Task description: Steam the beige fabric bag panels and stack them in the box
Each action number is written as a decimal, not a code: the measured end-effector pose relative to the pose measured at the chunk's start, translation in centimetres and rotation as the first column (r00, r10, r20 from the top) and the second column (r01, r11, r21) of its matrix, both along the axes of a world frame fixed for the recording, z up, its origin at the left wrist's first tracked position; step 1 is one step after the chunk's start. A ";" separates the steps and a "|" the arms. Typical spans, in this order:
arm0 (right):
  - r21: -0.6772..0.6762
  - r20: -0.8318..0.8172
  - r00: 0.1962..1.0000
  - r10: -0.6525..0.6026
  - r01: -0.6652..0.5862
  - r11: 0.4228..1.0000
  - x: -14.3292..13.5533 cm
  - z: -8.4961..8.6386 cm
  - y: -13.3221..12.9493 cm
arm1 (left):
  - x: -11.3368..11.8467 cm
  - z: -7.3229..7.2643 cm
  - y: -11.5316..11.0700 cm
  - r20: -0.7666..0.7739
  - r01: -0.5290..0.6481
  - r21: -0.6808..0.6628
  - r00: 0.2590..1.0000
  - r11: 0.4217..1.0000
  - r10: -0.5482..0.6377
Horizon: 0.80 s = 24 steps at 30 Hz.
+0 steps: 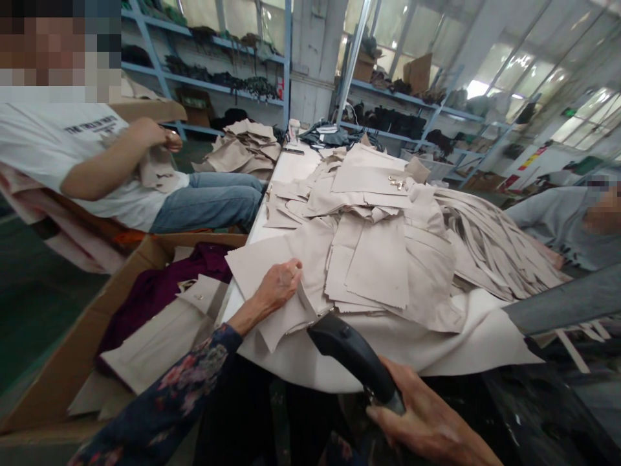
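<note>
My left hand point(277, 286) is closed, its fingers pinching a beige fabric piece point(262, 259) at the near left of the white table. My right hand point(427, 411) grips the handle of a black electric hair clipper point(353, 353). The clipper's blade end points up and left, close to the near edge of the beige fabric; whether it touches cannot be made out. Just beyond it lies a stack of beige panels with zigzag-cut edges point(373, 262).
An open cardboard box point(53, 362) at left holds purple cloth point(160, 298) and beige pieces. Small metal fittings point(398, 182) lie on the heap. Long beige strips point(499, 239) hang at right. A seated co-worker point(121, 155) holds a beige piece; another person point(557, 220) is at right.
</note>
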State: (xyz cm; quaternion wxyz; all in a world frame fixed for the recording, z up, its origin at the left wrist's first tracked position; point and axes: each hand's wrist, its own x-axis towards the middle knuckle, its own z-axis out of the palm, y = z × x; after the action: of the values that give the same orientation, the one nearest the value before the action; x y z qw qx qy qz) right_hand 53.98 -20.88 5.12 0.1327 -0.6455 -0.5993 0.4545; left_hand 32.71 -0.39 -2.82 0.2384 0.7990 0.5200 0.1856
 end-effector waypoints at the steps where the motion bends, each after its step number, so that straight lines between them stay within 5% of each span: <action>1: -0.008 -0.010 1.000 -0.009 0.009 1.000 0.4 0.0 -0.3 | 0.2 0.2 -0.2 0.050 0.039 -0.038 0.998 0.998 -0.037; 9: -0.044 -0.132 0.988 -0.078 0.072 0.996 1.6 -0.4 -1.7 | -0.1 0.8 -1.1 0.069 0.023 0.010 0.997 1.000 -0.023; 17: 0.080 -0.159 0.987 0.028 -0.015 0.997 0.2 0.4 -1.0 | -3.4 1.6 -4.4 0.342 -0.326 0.162 0.904 0.931 0.256; 24: 0.044 -0.242 0.968 0.065 -0.056 0.997 -2.1 0.5 1.2 | -3.9 1.0 -7.0 0.529 -0.381 0.105 0.804 0.919 0.273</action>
State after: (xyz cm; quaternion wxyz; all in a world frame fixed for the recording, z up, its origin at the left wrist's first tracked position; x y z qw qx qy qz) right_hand 51.83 -19.70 5.64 0.2029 -0.5638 -0.6062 0.5229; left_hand 28.78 -7.39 -1.83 0.2461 0.6404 0.5476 0.4791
